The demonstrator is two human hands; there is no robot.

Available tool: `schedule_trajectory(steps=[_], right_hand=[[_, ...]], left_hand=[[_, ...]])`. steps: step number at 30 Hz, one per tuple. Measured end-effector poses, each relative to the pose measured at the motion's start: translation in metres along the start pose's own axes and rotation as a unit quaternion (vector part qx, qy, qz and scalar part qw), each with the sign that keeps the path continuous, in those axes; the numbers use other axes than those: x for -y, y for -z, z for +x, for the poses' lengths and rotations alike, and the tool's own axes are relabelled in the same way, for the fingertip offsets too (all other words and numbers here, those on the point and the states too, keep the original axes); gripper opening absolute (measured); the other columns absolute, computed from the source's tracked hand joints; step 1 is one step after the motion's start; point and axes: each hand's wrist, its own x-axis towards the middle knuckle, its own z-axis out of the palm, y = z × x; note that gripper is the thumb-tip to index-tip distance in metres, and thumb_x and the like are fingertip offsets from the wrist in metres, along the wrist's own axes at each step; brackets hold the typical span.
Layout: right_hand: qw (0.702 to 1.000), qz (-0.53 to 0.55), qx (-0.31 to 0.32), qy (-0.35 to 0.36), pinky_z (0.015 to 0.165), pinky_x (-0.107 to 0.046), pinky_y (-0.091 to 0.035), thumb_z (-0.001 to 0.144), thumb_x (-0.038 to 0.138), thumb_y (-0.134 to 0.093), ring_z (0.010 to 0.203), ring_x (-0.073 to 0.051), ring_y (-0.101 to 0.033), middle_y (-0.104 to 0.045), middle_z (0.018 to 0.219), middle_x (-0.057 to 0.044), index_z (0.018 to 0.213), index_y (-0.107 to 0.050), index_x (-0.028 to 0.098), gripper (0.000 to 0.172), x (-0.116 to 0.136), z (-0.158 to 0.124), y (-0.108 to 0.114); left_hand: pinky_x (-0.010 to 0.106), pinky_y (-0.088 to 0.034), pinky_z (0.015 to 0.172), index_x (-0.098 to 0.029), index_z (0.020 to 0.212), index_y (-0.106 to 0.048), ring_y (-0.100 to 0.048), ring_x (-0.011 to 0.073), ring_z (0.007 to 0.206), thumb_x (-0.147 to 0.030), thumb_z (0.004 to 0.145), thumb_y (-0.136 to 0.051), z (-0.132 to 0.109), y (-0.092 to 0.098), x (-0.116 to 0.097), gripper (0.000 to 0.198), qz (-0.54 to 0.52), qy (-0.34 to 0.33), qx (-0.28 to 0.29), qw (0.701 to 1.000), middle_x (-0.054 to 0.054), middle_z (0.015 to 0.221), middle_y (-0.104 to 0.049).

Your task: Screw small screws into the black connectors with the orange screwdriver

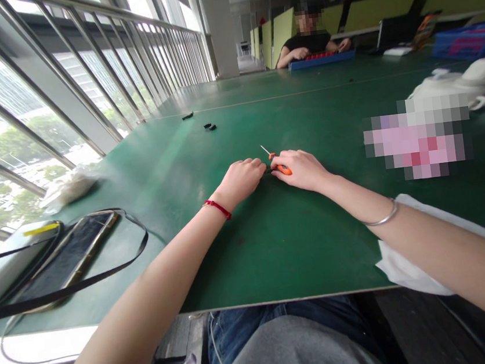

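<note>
My right hand [300,169] is closed around a screwdriver [284,169] with an orange and black handle. Its thin metal shaft sticks out past the fingers, up and to the left. Just left of it, my left hand [244,179] is closed with the fingers curled down. A small dark bit shows between the two hands, and what the left fingers hold is hidden. Both hands are at the middle of the green table [276,248]. Farther off lie two small black pieces [210,126] and a longer black piece [188,116].
On the left are a phone [69,254], a black strap [124,262] and a plastic bag [70,187]. White tissue [397,255] lies under my right forearm. A pink blurred item [422,141] is at right. Across the table a person [308,43] handles a blue tray [323,60].
</note>
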Motion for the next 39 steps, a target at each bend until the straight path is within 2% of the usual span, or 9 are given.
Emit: schedule_trajectory(steps=[5, 9, 15, 24, 29, 32, 35, 37, 39], right_hand=[[1.0, 0.007, 0.004, -0.006, 0.071, -0.03, -0.037, 0.085, 0.035, -0.05, 0.081, -0.019, -0.057, -0.063, 0.088, -0.004, 0.091, -0.064, 0.023, 0.019, 0.001, -0.001, 0.001], [0.999, 0.033, 0.005, -0.015, 0.068, -0.029, -0.036, 0.085, 0.034, -0.051, 0.078, -0.018, -0.056, -0.063, 0.086, -0.004, 0.09, -0.064, 0.023, 0.018, 0.003, -0.001, 0.002], [0.996, 0.081, 0.008, -0.038, 0.064, -0.027, -0.035, 0.083, 0.035, -0.052, 0.076, -0.017, -0.056, -0.063, 0.087, -0.002, 0.089, -0.064, 0.024, 0.018, 0.005, -0.001, 0.003], [0.993, 0.109, 0.002, -0.052, 0.064, -0.027, -0.035, 0.082, 0.036, -0.05, 0.078, -0.018, -0.057, -0.064, 0.09, -0.003, 0.09, -0.064, 0.024, 0.02, 0.003, -0.001, 0.0], [0.991, 0.122, -0.008, -0.061, 0.065, -0.027, -0.036, 0.082, 0.036, -0.05, 0.077, -0.017, -0.057, -0.064, 0.089, -0.003, 0.09, -0.064, 0.024, 0.02, 0.002, 0.0, -0.002], [0.988, 0.137, -0.021, -0.062, 0.066, -0.026, -0.037, 0.081, 0.035, -0.051, 0.077, -0.017, -0.056, -0.064, 0.088, -0.002, 0.088, -0.064, 0.023, 0.019, 0.001, 0.0, -0.003], [0.986, 0.15, -0.03, -0.066, 0.067, -0.026, -0.038, 0.08, 0.033, -0.052, 0.077, -0.016, -0.057, -0.065, 0.089, -0.002, 0.086, -0.063, 0.023, 0.016, 0.001, 0.0, -0.002], [0.987, 0.146, -0.028, -0.068, 0.066, -0.026, -0.038, 0.08, 0.032, -0.052, 0.076, -0.016, -0.057, -0.065, 0.089, -0.002, 0.086, -0.063, 0.022, 0.016, 0.001, -0.001, -0.002], [0.988, 0.138, -0.024, -0.066, 0.065, -0.026, -0.037, 0.08, 0.032, -0.052, 0.075, -0.016, -0.056, -0.064, 0.088, -0.002, 0.087, -0.063, 0.022, 0.017, 0.001, -0.001, -0.001]], left_hand=[[0.026, -0.041, 0.061, -0.016, 0.09, -0.059, -0.061, 0.0182, 0.082, -0.018, 0.091, -0.038, -0.002, -0.007, 0.005, 0.021, -0.114, 0.061, -0.055, 0.99, 0.006, 0.092, -0.064], [0.024, -0.042, 0.064, -0.018, 0.088, -0.06, -0.06, 0.0155, 0.077, -0.019, 0.087, -0.042, -0.002, -0.012, 0.008, 0.018, -0.209, 0.072, -0.097, 0.97, 0.003, 0.088, -0.064], [0.024, -0.045, 0.069, -0.018, 0.086, -0.063, -0.06, 0.0149, 0.076, -0.022, 0.085, -0.045, -0.002, -0.015, 0.007, 0.018, -0.269, 0.075, -0.109, 0.954, 0.003, 0.087, -0.064], [0.024, -0.043, 0.065, -0.019, 0.085, -0.064, -0.06, 0.0152, 0.077, -0.021, 0.084, -0.046, -0.002, -0.013, 0.009, 0.018, -0.215, 0.06, -0.114, 0.968, 0.003, 0.086, -0.065], [0.029, -0.044, 0.067, -0.019, 0.09, -0.067, -0.06, 0.0195, 0.084, -0.023, 0.087, -0.044, -0.003, -0.007, 0.011, 0.024, -0.088, -0.014, -0.105, 0.99, 0.005, 0.086, -0.066], [0.032, -0.045, 0.071, -0.018, 0.094, -0.068, -0.06, 0.0203, 0.085, -0.025, 0.088, -0.044, -0.004, 0.003, 0.016, 0.026, -0.057, -0.039, -0.111, 0.991, 0.006, 0.089, -0.066], [0.031, -0.048, 0.073, -0.019, 0.096, -0.067, -0.06, 0.0195, 0.089, -0.028, 0.089, -0.045, -0.007, 0.025, 0.028, 0.025, -0.11, 0.028, -0.188, 0.976, 0.006, 0.093, -0.067], [0.029, -0.051, 0.076, -0.019, 0.099, -0.064, -0.06, 0.0142, 0.086, -0.03, 0.091, -0.044, -0.012, 0.048, 0.037, 0.024, -0.194, 0.087, -0.263, 0.941, 0.004, 0.096, -0.067], [0.028, -0.053, 0.08, -0.019, 0.108, -0.059, -0.059, 0.0107, 0.089, -0.029, 0.092, -0.043, -0.021, 0.075, 0.04, 0.024, -0.294, 0.113, -0.348, 0.883, 0.002, 0.103, -0.067]])
